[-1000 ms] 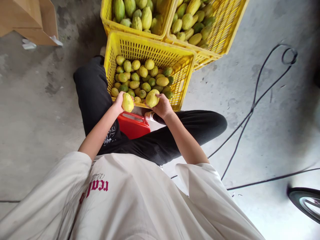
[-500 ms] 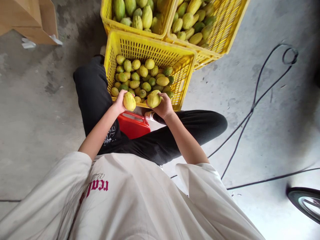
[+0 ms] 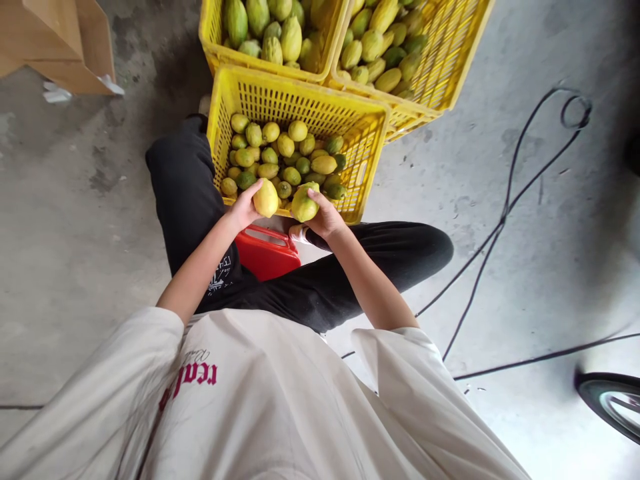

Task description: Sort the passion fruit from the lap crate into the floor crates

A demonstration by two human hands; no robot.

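Observation:
My left hand (image 3: 246,206) is closed round a pale yellow fruit (image 3: 266,198), oval like a small melon; its exact kind I cannot tell. A yellow-green fruit (image 3: 305,203) of similar shape is gripped in my right hand (image 3: 325,212), the thumb lying across its upper side. Both fruits are held side by side, a small gap apart, at the near rim of a slatted yellow crate (image 3: 376,160). Inside that crate lie many yellow and green fruits (image 3: 267,171) of the same sort. The undersides of the held fruits and some fingers are hidden.
Behind stand two more yellow crates, the left crate (image 3: 270,61) and the right crate (image 3: 453,60), holding longer green-yellow fruits. A red plastic stool-like object (image 3: 265,257) shows between my legs. Cardboard (image 3: 55,40) lies at left, a looped black cable (image 3: 505,217) and a wheel (image 3: 613,403) at right.
The left-hand fruit has shifted slightly right and up. The right-hand fruit has been turned, showing a greener side, and the thumb now lies over it. The fruits are closer together.

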